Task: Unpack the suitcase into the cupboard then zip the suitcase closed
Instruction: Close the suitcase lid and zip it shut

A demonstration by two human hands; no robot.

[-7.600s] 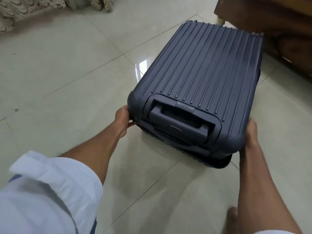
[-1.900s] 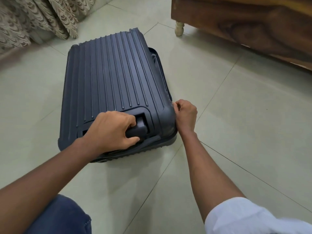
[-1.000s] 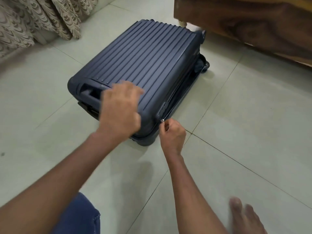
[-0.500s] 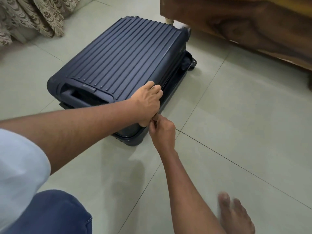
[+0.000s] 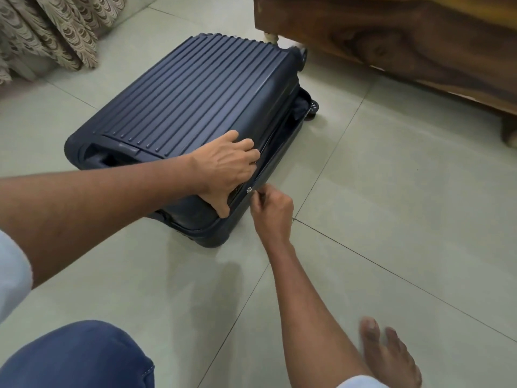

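Navy suitcase (image 5: 195, 107) sits mid-frame on the floor; left hand (image 5: 228, 166) presses flat on its lid edge, right hand (image 5: 271, 210) pinches the zipper pull (image 5: 249, 189).

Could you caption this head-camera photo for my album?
Left hand braces a navy suitcase while right hand pinches its zipper pull.
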